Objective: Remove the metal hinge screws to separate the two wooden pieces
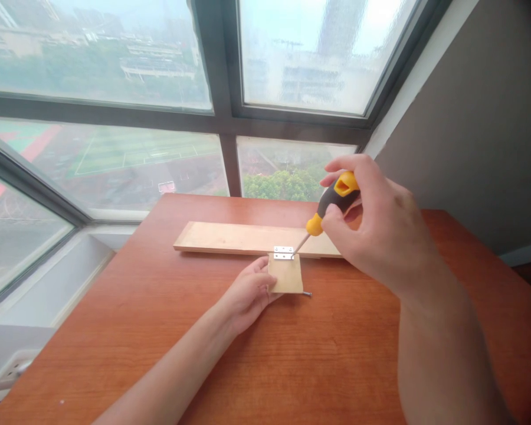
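Observation:
My right hand (pixel 367 218) grips a screwdriver (pixel 328 202) with a yellow and black handle, tilted down to the left. Its tip meets the right end of a small silver hinge (pixel 284 253). One leaf of that hinge lies on a small square wooden piece (pixel 287 276), the other on the near edge of a long pale board (pixel 230 236). My left hand (pixel 253 289) is closed on the left side of the small piece, thumb on top and fingers partly hidden beneath. By the piece's lower right corner shows a screw (pixel 307 294).
The work lies on a reddish-brown wooden table (pixel 336 366). Behind the table stand windows with dark frames (pixel 223 71); a grey wall (pixel 478 118) rises at the right. A power socket (pixel 15 369) is at the lower left.

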### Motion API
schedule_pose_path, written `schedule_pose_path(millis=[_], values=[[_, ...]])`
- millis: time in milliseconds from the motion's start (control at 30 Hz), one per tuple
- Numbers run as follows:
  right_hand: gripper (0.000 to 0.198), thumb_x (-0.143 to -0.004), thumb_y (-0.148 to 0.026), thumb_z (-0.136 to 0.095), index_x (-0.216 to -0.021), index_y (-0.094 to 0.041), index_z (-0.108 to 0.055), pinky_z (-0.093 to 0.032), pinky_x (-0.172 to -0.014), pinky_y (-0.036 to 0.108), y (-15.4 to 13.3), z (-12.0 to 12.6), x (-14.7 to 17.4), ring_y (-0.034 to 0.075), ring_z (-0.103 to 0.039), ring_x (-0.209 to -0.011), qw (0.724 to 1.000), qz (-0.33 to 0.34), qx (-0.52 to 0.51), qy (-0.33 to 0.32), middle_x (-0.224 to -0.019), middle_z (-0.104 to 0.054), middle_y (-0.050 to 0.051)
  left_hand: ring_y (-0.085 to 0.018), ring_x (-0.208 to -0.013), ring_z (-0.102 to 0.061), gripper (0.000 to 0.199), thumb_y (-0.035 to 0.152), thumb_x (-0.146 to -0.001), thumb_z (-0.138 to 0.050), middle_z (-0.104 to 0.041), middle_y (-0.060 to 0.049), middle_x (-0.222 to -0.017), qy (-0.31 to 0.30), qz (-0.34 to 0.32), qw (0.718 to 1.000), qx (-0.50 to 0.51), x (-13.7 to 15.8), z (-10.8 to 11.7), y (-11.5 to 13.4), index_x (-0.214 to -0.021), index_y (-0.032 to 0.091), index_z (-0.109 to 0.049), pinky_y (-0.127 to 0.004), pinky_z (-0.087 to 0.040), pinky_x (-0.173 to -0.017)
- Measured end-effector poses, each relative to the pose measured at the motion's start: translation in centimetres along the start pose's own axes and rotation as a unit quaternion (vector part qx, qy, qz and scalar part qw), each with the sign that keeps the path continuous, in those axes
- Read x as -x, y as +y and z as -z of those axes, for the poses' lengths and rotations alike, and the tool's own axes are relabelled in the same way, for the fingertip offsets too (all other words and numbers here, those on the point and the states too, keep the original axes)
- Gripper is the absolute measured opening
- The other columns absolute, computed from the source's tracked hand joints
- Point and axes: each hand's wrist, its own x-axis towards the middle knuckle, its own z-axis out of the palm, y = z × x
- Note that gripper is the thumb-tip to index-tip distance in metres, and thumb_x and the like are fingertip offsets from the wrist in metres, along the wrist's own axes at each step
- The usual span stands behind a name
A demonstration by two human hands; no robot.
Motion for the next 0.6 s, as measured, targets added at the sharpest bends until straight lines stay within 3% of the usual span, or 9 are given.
schedule_pose_path(millis=[67,200,267,367,467,600], values=[[0.04,-0.08,-0.028,-0.057,-0.12,-0.028,-0.052,-0.05,-0.068,0.037,0.0,0.0,0.02,0.021,-0.061,-0.074,1.0,0.004,0.005,0.0,-0.106,-0.066,0.003,-0.02,-0.096,-0.067,0.046,-0.004,-0.065,-0.055,-0.065,-0.014,-0.118,-0.002,0.002,1.0,0.001,0.04,-0.06,0.03,-0.108,0.012,-0.059,-0.031,-0.055,-0.084],[0.035,-0.082,-0.044,-0.06,-0.112,-0.027,-0.056,-0.049,-0.068,0.041,0.01,-0.29,-0.08,0.022,-0.06,-0.066,0.999,-0.008,0.033,0.025,-0.081,-0.065,0.001,-0.02,-0.095,-0.067,0.047,-0.004,-0.064,-0.055,-0.066,-0.013,-0.116,-0.004,0.001,1.0,-0.009,-0.1,0.17,-0.11,-0.108,0.014,-0.06,-0.032,-0.056,-0.084],[0.033,-0.083,-0.039,-0.059,-0.113,-0.027,-0.055,-0.049,-0.069,0.041,-0.01,-0.36,-0.12,0.022,-0.06,-0.066,0.999,-0.014,0.027,0.027,-0.076,-0.064,0.0,-0.02,-0.095,-0.067,0.047,-0.003,-0.064,-0.055,-0.066,-0.012,-0.115,-0.003,-0.001,1.0,-0.011,-0.25,0.38,-0.23,-0.107,0.014,-0.061,-0.032,-0.056,-0.083],[0.043,-0.078,-0.023,-0.056,-0.121,-0.029,-0.051,-0.05,-0.07,0.039,-0.06,-0.21,-0.11,0.023,-0.063,-0.076,1.0,-0.007,-0.004,0.011,-0.1,-0.068,0.003,-0.02,-0.095,-0.067,0.047,-0.004,-0.064,-0.055,-0.065,-0.012,-0.116,-0.004,-0.004,1.0,-0.009,-0.4,0.57,-0.33,-0.107,0.015,-0.06,-0.032,-0.056,-0.083],[0.047,-0.076,-0.021,-0.056,-0.123,-0.03,-0.051,-0.05,-0.069,0.038,-0.1,-0.04,-0.08,0.024,-0.063,-0.084,1.0,0.001,-0.002,0.003,-0.118,-0.065,0.004,-0.019,-0.095,-0.066,0.046,-0.004,-0.064,-0.054,-0.065,-0.012,-0.117,-0.001,-0.004,1.0,-0.008,-0.41,0.54,-0.34,-0.106,0.014,-0.06,-0.031,-0.056,-0.083],[0.038,-0.082,-0.036,-0.06,-0.118,-0.027,-0.055,-0.049,-0.069,0.041,0.03,-0.29,-0.14,0.023,-0.062,-0.073,0.999,-0.011,0.039,0.024,-0.104,-0.069,0.004,-0.019,-0.094,-0.067,0.045,-0.005,-0.065,-0.054,-0.065,-0.012,-0.115,0.005,-0.003,1.0,-0.006,-0.29,0.37,-0.31,-0.105,0.014,-0.059,-0.029,-0.056,-0.081]])
